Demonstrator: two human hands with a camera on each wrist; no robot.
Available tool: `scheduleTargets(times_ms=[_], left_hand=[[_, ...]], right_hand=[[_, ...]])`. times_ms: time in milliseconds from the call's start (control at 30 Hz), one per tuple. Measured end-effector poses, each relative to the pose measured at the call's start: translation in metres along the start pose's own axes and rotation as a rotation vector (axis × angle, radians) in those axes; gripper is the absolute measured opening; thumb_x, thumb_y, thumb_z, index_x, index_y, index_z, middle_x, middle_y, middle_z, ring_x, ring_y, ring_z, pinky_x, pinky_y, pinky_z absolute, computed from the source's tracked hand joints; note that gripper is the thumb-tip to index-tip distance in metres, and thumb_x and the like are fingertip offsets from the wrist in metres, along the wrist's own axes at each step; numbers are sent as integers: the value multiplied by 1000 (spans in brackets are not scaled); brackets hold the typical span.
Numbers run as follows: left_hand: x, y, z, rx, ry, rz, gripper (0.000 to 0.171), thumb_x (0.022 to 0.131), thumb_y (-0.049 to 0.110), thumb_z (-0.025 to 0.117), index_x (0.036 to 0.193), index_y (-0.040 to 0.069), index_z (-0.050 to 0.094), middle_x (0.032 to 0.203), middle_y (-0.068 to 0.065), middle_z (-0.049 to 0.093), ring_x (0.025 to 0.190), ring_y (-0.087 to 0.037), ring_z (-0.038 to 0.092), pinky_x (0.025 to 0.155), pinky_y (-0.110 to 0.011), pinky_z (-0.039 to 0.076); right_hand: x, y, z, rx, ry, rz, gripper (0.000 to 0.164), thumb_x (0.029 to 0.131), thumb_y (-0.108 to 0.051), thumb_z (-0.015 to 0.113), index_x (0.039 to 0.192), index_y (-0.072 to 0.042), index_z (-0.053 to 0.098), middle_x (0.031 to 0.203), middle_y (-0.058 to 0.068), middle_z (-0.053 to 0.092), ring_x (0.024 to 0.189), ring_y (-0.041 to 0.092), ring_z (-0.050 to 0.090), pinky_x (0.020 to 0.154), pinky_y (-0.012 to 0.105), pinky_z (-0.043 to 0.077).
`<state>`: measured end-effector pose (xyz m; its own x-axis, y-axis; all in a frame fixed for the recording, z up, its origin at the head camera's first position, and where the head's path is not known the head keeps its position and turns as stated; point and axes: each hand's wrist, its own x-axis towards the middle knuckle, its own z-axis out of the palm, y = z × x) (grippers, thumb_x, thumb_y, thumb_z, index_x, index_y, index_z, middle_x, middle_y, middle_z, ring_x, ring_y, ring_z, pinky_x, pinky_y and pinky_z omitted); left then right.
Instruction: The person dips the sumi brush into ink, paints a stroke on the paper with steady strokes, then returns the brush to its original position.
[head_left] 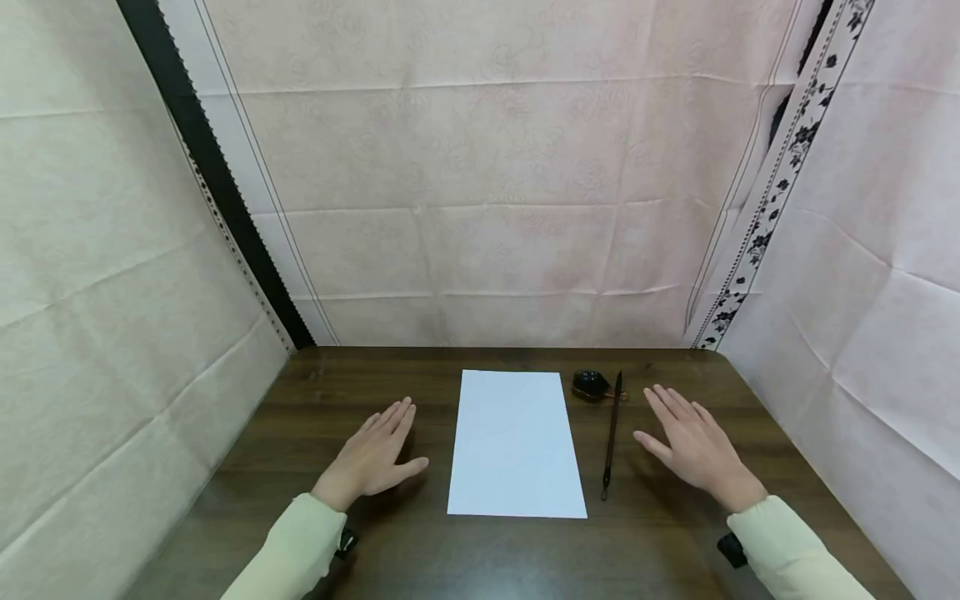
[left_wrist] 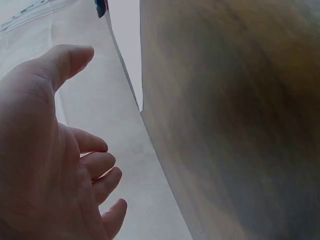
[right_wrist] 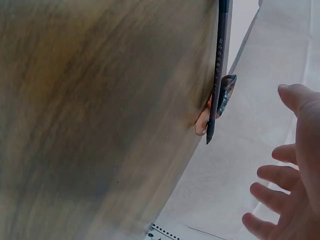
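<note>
A blank white sheet of paper (head_left: 516, 446) lies upright on the dark wooden table. To its right is a slim dark calligraphy brush (head_left: 612, 433), tip toward the back and hanging loop toward the front. The brush's tip end leans over a small glossy black object (head_left: 589, 384) with an orange-brown end; its exact kind is unclear. My left hand (head_left: 371, 454) hovers left of the paper, fingers extended, holding nothing. My right hand (head_left: 693, 442), also holding nothing, is spread to the right of the brush. Both wrist views show bare palms with relaxed fingers.
The wooden table (head_left: 420, 554) has rounded back corners. Pale cloth (head_left: 480, 167) hangs behind it, with further cloth panels (head_left: 892, 275) along both sides. Each wrist carries a small black device (head_left: 731, 550) under the pale sleeve.
</note>
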<state>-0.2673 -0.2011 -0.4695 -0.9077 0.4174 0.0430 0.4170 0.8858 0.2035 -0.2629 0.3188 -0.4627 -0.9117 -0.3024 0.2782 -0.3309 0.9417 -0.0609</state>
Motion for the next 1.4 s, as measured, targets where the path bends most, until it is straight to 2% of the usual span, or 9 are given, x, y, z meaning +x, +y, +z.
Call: scheduleTargets(times_ms=[267,367,633,933,1167,1400], left_hand=[[11,8,2,-10,-31,48,89,105,52,57,164,-6,25,175,-24,22,163,-40,23,132,-58,24],[14,12,2,-17,-47,62,89,105,51,57,164,-7,25,175,-24,21,163,-41,23,132,-56,24],[24,22,4,-5,-84,74,89,105,53,57,165,-4,24,176,-21,21,164,-37,22,133,-52,25],[31,33,11,-2,-127,70,90,104,52,58,166,-3,24,176,-18,21,165,-33,21,134,-48,24],[36,38,20,6,-156,88,91,103,54,60,166,-2,25,176,-17,22,165,-33,23,133,-48,25],[37,43,27,-1,-197,90,94,100,57,63,165,-1,28,176,-16,23,164,-32,24,133,-47,27]], right_hand=[[10,4,0,-52,168,-194,67,93,-27,81,145,8,56,144,30,62,130,47,63,106,61,53],[13,6,0,-37,197,-240,65,89,-20,86,141,9,60,138,28,67,123,45,68,101,57,58],[22,6,-1,-24,156,-287,61,84,-14,90,135,6,64,129,22,72,118,38,70,97,52,60],[38,9,15,-63,93,-367,53,81,-14,92,126,4,70,120,18,74,109,31,72,90,43,63],[47,2,23,-97,61,-397,50,80,-13,92,123,3,72,117,18,75,107,33,72,91,45,63],[51,-2,33,-146,63,-442,43,79,-10,92,116,-1,72,112,14,75,101,28,71,85,40,63]])
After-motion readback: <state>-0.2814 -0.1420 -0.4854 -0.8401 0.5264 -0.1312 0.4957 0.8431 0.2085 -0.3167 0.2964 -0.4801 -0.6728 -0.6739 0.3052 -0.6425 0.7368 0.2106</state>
